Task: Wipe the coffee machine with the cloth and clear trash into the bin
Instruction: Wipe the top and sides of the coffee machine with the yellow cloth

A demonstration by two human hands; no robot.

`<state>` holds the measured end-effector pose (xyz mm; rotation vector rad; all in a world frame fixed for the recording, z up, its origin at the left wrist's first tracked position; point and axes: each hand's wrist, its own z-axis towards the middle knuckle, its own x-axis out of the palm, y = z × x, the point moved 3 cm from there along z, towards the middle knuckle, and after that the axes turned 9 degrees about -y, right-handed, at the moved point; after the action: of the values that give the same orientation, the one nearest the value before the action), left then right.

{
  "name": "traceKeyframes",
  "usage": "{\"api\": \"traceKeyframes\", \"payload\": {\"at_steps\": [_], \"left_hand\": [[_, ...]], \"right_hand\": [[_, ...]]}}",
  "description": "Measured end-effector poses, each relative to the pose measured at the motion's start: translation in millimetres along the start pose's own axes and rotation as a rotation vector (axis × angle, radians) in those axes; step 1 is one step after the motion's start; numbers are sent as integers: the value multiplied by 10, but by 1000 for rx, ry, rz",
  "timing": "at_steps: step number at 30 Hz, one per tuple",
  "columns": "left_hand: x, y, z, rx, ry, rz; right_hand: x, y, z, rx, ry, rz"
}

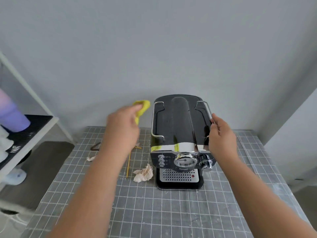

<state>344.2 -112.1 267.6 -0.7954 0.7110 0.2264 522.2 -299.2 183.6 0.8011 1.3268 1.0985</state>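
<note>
Below left hand: two crumpled paper scraps (144, 173) on grid-patterned table (154, 212), one thin yellow stick (128, 164) between them; left hand (122, 125) clenched around one yellow cloth (141, 107), held left of coffee machine (180, 134); right hand (221, 136) gripping machine's right chrome rail (208, 109).

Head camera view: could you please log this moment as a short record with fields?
left hand: gripping yellow cloth, raised beside the machine's left side
right hand: holding the wire rail on the right top edge
coffee machine: black and chrome, upright on the gridded table
trash: crumpled paper, thin stick, smaller scrap
bin: not visible
</note>
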Motion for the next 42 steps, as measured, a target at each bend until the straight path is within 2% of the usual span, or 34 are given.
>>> {"api": "traceKeyframes", "payload": {"at_steps": [3, 6, 12, 15, 19, 26, 29, 33, 38, 42], "left_hand": [[379, -479, -220, 271, 145, 65], [792, -605, -394, 361, 351, 250], [964, -677, -91, 181, 390, 408], [1136, -583, 226, 195, 400, 452], [1222, -405, 557, 244, 501, 552], [812, -498, -49, 297, 535, 428], [795, -553, -182, 339, 492, 424], [974, -600, 22, 296, 462, 391], [1388, -642, 459, 147, 431, 379], [1645, -646, 795, 229, 471, 403]], "right_hand": [[-7, 3, -2, -28, 5, -18], [-8, -1, 6, -54, 19, -41], [-10, -19, 20, -84, 45, -42], [-12, -33, 36, -80, 61, -40], [-6, -39, 36, -77, 83, -37], [-3, -33, 19, -72, 77, -19], [10, -40, 32, -65, 68, -7], [19, -45, 49, -70, 52, -7], [0, -63, 49, -64, 54, -5], [1, -70, 60, -76, 51, -14]]}}
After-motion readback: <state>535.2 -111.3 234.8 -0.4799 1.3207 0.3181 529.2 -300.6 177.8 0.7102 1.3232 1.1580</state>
